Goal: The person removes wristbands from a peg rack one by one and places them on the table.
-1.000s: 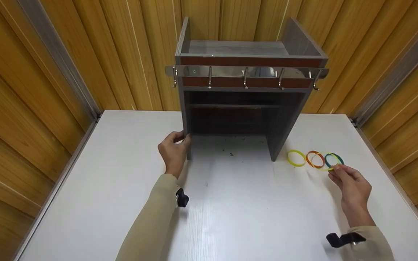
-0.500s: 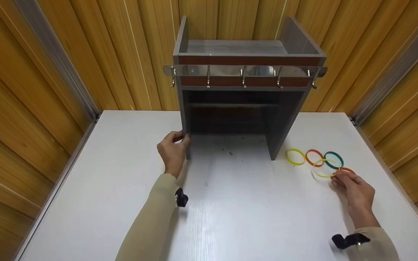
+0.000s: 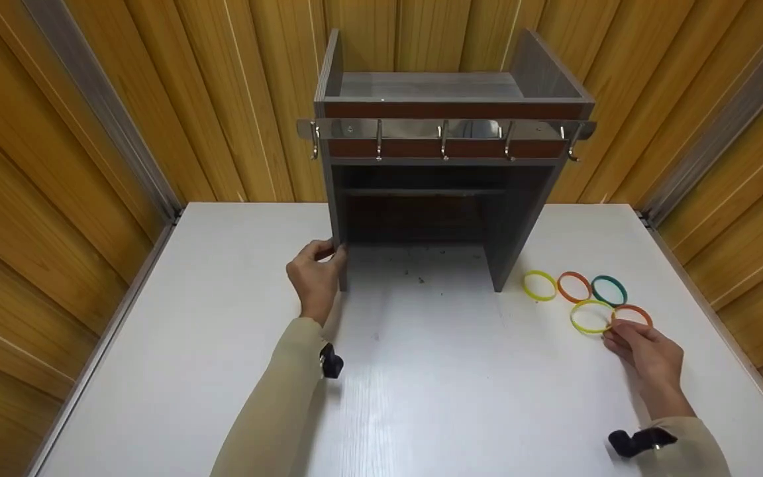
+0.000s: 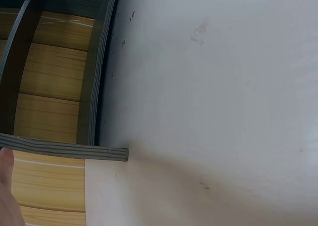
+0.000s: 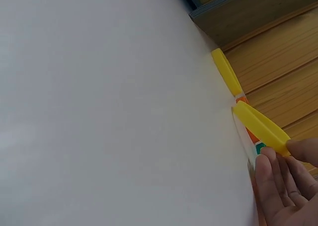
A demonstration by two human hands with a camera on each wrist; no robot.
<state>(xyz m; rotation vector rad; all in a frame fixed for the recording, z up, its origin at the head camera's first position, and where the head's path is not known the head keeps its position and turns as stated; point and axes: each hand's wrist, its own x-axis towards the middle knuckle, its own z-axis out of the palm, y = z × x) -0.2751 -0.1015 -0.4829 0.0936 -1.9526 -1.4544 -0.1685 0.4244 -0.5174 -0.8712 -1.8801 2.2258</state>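
My left hand (image 3: 315,278) grips the front edge of the left side panel of a grey wooden shelf (image 3: 520,218), thumb on the front. In the left wrist view only part of that hand (image 4: 9,201) shows beside the panel (image 4: 64,149). My right hand (image 3: 650,354) pinches a yellow wristband (image 3: 572,319) between thumb and fingers, low over the white table. The right wrist view shows this yellow wristband (image 5: 261,128) tilted. Around it lie another yellow wristband (image 3: 525,286), an orange one (image 3: 559,286), a teal one (image 3: 625,293) and a second orange one (image 3: 650,320) beside my fingertips.
A metal rail (image 3: 408,129) with several hooks spans the shelf's upper front. The shelf stands at the back of the white table (image 3: 421,397), near the wood-panelled wall (image 3: 255,99). Small dark specks (image 3: 421,280) lie under the shelf.
My right hand has moved slightly toward me with the yellow wristband, off the teal one and down toward the table. The second orange wristband has come into view. My left hand stays on the panel.
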